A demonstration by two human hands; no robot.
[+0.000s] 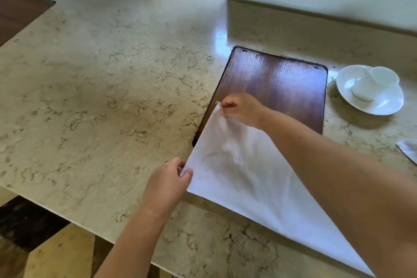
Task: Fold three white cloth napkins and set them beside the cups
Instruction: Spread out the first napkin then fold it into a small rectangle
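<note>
A white cloth napkin [243,171] is stretched above the marble counter, partly over a dark wooden inset. My right hand [242,109] pinches its far corner, raised over the wood. My left hand [169,178] pinches the near left corner by the counter surface. The rest of the cloth runs down to the right under my right forearm. A white cup [372,83] lies tipped on a white saucer [388,104] at the far right. Another white napkin [409,149] shows only its edge at the right border.
The marble counter [101,97] spreads wide to the left. A dark wooden inset panel [282,88] lies flush in it. A wall runs behind the cup. The counter's front edge drops to a patterned floor at lower left.
</note>
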